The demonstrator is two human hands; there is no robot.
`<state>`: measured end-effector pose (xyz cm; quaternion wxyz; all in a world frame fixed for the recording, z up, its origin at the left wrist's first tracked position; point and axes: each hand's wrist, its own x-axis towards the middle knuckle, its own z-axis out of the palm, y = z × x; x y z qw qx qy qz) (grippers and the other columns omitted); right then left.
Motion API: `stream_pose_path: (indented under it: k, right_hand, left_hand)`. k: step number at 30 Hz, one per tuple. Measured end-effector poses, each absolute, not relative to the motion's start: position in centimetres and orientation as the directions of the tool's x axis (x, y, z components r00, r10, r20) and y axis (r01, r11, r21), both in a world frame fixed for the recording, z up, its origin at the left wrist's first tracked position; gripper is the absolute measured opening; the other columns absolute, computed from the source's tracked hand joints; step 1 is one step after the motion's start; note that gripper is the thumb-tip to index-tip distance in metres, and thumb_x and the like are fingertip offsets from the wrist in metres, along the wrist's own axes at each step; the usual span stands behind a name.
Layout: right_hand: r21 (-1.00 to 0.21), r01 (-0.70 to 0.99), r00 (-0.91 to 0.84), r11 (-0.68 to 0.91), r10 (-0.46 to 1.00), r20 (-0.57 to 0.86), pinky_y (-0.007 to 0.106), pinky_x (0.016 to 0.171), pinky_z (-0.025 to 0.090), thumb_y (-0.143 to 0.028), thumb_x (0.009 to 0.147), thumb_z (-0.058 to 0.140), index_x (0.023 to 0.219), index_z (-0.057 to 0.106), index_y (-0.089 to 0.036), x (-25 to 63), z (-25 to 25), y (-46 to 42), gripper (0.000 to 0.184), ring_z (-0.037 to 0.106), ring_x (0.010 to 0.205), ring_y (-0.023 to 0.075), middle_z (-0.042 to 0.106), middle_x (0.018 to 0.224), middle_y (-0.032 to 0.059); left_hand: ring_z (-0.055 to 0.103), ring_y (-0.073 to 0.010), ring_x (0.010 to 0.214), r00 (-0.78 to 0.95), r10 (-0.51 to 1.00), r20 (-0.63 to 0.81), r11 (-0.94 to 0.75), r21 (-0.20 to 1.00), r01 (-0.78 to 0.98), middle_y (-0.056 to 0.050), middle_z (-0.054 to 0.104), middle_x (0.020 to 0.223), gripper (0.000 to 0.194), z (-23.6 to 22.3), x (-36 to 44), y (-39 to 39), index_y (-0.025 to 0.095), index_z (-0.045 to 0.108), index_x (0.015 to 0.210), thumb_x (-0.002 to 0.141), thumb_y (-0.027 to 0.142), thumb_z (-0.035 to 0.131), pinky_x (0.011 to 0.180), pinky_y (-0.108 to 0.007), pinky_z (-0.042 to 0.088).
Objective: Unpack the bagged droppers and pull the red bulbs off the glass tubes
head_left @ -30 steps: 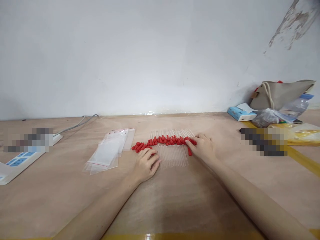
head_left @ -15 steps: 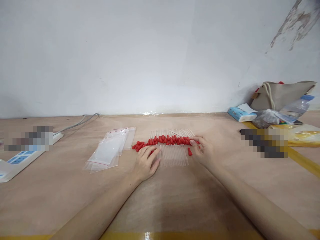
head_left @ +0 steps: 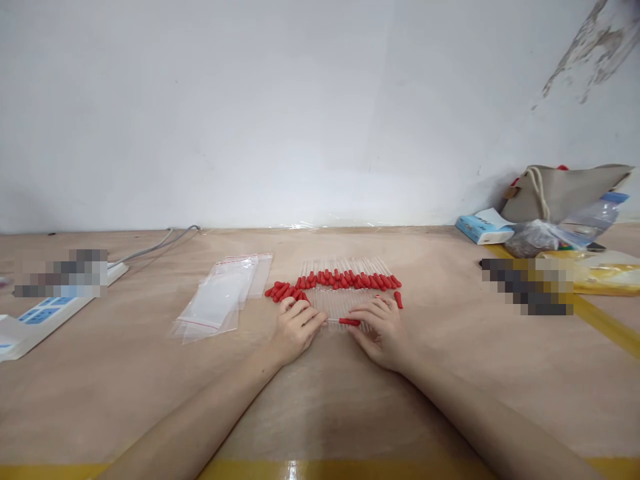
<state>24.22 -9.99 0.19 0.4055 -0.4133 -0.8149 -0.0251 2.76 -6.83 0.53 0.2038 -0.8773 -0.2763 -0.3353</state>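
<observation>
A glass dropper with a red rubber bulb lies level between my two hands, close above the table. My left hand pinches the glass tip end. The fingers of my right hand close around the bulb end. Just beyond, a row of droppers with red bulbs lies side by side, their clear tubes pointing to the wall. Several red bulbs are heaped at the row's left end, partly behind my left hand. A single red bulb lies right of my right hand. Clear glass tubes lie nearer me, partly hidden.
Clear zip bags lie left of the droppers. A white power strip is at the far left, its grey cable running to the wall. On the right are a blue tissue pack, a grey bag and plastic bags.
My right hand has come left and nearer me from the row's right end, carrying the dropper. My left hand has shifted slightly toward it and now grips the tip.
</observation>
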Motion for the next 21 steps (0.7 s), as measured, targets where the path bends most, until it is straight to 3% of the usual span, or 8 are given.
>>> stream_pose_path:
  k: [6,11,21]
  right_hand:
    - [-0.085,0.767,-0.357,0.636,0.533,0.767,0.033,0.083,0.027,-0.027,0.078,0.056,0.075,0.064,-0.022,24.0,-0.6,-9.8,0.01,0.045,0.063,0.0108,0.054,0.057,-0.0018]
    - [0.003,0.763,-0.455,0.646,0.535,0.712,0.035,0.086,0.026,-0.029,0.08,0.051,0.064,0.058,-0.018,24.5,-0.2,-10.0,0.021,0.044,0.063,0.0109,0.051,0.056,-0.0016]
    - [0.09,0.67,-0.593,0.737,0.457,0.663,0.034,0.086,0.024,-0.024,0.084,0.046,0.068,0.059,-0.02,25.0,0.6,-10.1,0.021,0.041,0.063,0.0101,0.05,0.056,-0.0026]
  left_hand:
    - [0.048,-0.014,0.071,0.658,0.351,0.666,-0.768,-0.197,0.61,0.0,0.06,0.064,0.011,0.3,3.2,-7.3,0.019,0.06,0.084,0.081,0.017,0.049,0.073,-0.034,0.028]
    - [0.047,-0.0135,0.068,0.673,0.337,0.659,-0.773,-0.214,0.597,0.001,0.06,0.062,0.011,0.5,3.2,-7.5,0.019,0.059,0.083,0.08,0.015,0.049,0.071,-0.034,0.027]
    - [0.047,-0.0135,0.068,0.703,0.306,0.642,-0.792,-0.238,0.563,0.001,0.06,0.063,0.01,0.6,3.1,-7.8,0.019,0.059,0.083,0.081,0.016,0.049,0.07,-0.035,0.028]
